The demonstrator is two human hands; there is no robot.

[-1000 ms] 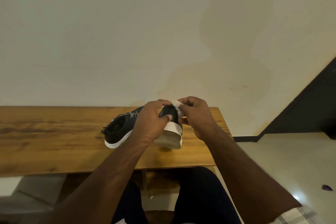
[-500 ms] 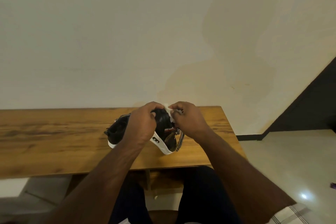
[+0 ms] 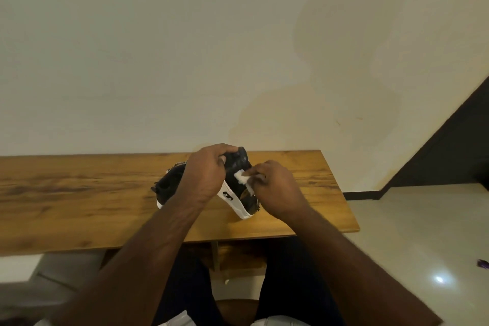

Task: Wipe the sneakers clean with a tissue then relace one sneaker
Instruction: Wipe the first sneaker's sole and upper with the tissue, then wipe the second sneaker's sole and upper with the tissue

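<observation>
while the left hand (image 3: pixel 205 174) grips one black sneaker (image 3: pixel 239 188) by its upper end, tilting it so the white sole edge faces the camera, the right hand (image 3: pixel 275 188) pinches a wad of white tissue (image 3: pixel 241 177) in its fingers and presses it against the shoe's dark side. the sneaker's lower end rests on the wooden table (image 3: pixel 79 193). a second sneaker (image 3: pixel 168 188) lies on the table just behind the left wrist, partly hidden. i judge the wiping stage is under way; whether the second shoe is clean cannot be told. the relacing looks not yet begun.
</observation>
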